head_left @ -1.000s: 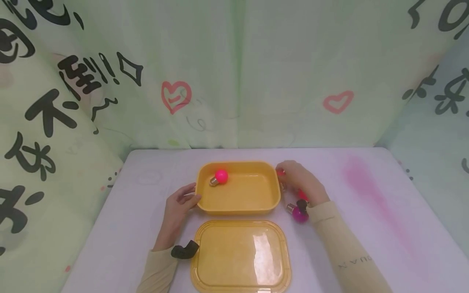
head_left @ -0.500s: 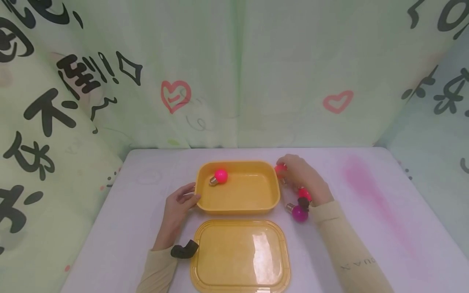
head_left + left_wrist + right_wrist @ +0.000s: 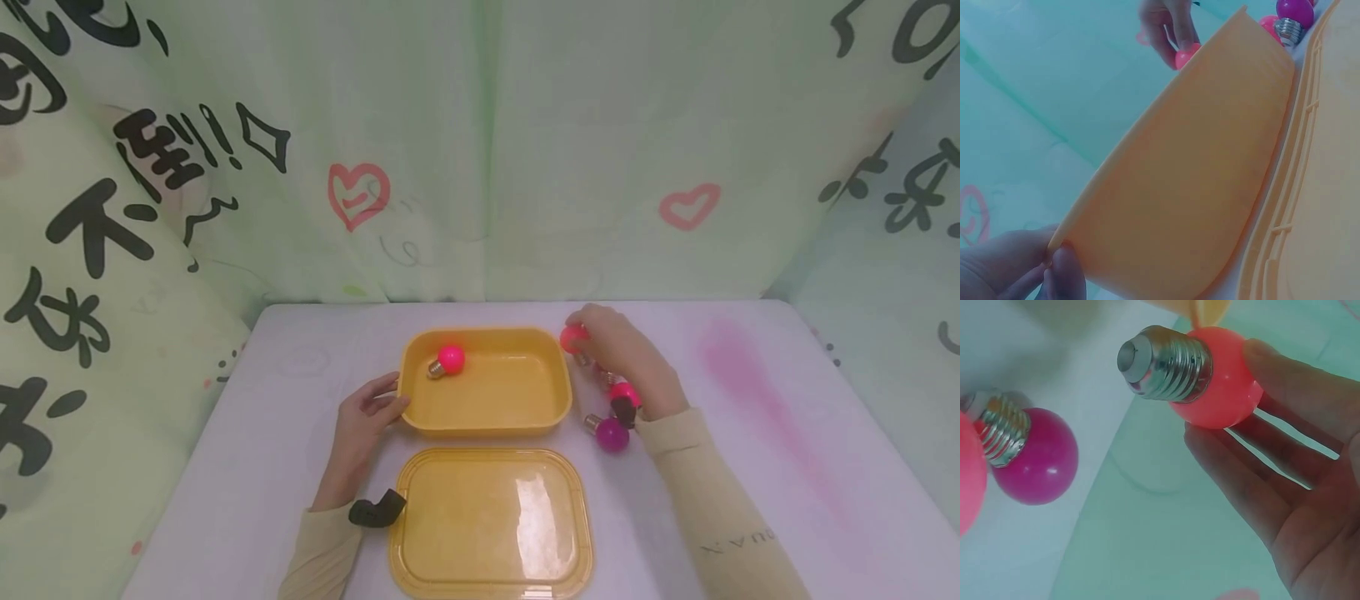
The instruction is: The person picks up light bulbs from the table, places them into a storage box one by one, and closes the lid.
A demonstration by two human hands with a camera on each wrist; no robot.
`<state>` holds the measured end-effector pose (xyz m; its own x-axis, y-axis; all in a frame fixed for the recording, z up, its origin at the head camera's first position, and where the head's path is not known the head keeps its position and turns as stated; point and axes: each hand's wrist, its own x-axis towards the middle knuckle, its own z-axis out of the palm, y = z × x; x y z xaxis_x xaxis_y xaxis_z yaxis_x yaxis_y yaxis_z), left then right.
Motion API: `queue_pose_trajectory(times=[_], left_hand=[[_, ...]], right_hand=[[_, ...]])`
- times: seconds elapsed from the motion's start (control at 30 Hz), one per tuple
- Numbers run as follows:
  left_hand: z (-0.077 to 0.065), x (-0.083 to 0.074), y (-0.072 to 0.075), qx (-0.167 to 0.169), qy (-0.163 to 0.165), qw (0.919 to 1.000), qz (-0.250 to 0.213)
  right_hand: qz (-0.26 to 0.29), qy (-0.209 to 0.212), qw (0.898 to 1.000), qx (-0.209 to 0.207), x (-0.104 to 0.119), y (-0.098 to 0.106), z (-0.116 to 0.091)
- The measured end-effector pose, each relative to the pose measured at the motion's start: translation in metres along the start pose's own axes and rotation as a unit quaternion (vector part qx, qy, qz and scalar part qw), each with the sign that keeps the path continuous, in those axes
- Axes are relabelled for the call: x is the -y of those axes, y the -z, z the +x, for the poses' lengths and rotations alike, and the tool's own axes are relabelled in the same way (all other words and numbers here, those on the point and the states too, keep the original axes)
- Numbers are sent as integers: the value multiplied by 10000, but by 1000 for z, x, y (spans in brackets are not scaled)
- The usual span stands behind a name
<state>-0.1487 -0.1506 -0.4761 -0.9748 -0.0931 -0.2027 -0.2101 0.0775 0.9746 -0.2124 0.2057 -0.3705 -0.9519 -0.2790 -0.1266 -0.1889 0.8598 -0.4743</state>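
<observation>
My left hand pinches the left rim of a yellow plastic box between thumb and fingers. Inside the box, toward its left, lies a pink light bulb with a metal screw base. Just beyond the box's right end, my right hand holds a pinkish-red light bulb by its round globe, thumb on one side and fingertips on the other. Its screw base points away from the palm in the right wrist view. A purple bulb and another pinkish-red bulb lie on the table below that hand.
A flat yellow lid lies on the white table in front of the box. Printed cloth curtain hangs behind the table and on both sides. Black straps sit at both wrists.
My right hand has lifted slightly and shifted a little right with the bulb, which shows more now beside the box's rim. The left hand and the box have stayed put.
</observation>
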Motion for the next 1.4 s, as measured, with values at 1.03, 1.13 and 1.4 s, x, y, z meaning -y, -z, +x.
queue_pose_trajectory(times=[1.03,1.13,1.4], left_hand=[[0,-3,-1,-22,33,10000,-46],[-1,-3,-2,-29,25,10000,-40],[0,-3,-2,-73,62,9999,52]], right_hand=[[279,776,9963,-240,38,-8,4],[125,971,9949,-260,41,-11,7],[-232,1121,9933,-137,51,-21,15]])
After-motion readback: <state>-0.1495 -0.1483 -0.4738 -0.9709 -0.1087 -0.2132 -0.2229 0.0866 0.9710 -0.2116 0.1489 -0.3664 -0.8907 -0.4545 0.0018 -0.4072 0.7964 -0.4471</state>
